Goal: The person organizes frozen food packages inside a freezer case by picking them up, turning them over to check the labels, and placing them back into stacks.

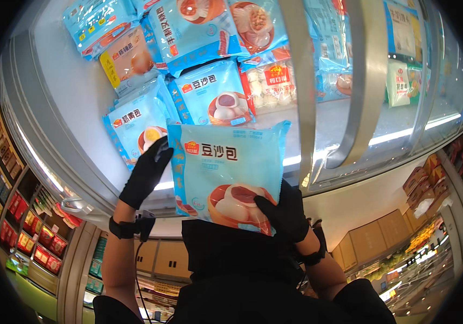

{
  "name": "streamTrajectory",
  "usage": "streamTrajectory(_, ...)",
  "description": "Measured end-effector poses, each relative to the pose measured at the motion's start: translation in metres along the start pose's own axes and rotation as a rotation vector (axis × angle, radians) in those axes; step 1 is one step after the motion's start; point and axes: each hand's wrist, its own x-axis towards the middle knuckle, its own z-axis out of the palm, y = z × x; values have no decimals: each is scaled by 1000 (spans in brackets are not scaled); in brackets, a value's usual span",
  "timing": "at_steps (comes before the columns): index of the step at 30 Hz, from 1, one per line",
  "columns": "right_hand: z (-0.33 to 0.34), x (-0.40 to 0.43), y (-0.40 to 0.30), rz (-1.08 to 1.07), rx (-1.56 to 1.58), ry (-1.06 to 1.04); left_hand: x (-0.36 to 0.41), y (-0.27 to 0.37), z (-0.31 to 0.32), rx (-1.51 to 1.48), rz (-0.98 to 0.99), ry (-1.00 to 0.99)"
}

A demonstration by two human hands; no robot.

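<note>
A light blue plastic bag of frozen filled buns (223,174) is held up in front of my chest, its printed face towards me. My right hand (290,210), in a black glove, grips its lower right corner with the thumb across the front. My left hand (146,174), also black-gloved, is at the bag's left edge; its fingertips meet that edge, but whether they pinch it is unclear. Just beyond are another blue bun bag (215,95) and a blue bag with a yellow-filled bun picture (140,121), both lying in the freezer.
More bags fill the chest freezer (53,73), including a clear-fronted bag of small white buns (270,85) and an orange-pictured bag (128,58). A curved metal handle (361,97) runs along the sliding glass lid at right. Stocked shelves (33,239) stand at left.
</note>
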Motion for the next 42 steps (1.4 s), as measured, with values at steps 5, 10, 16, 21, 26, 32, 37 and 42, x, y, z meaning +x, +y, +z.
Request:
streamTrajectory(5, 21, 7, -4, 114, 155, 62, -14, -19, 25, -456, 30, 56)
streamTrajectory(10, 49, 15, -26, 119, 167, 94, -39, -29, 12, -480, -65, 191)
streamTrajectory(16, 60, 37, -37, 114, -15, 144, -56, -35, -7, -485, -46, 247)
streamTrajectory(21, 60, 54, -42, 66, 32, 285, -42, -34, -16, -451, 95, 203)
streamTrajectory(26, 66, 60, -47, 38, 16, 388, -29, -36, -19, -426, 192, 162)
streamTrajectory(32, 64, 61, -57, -78, -219, 648, -22, -48, -27, -403, 203, 72)
streamTrajectory(37, 47, 80, -49, -90, -274, 717, -17, -62, -28, -75, 474, 176)
streamTrajectory(42, 39, 111, -38, -14, -310, 694, -13, -63, -25, -19, 593, 224)
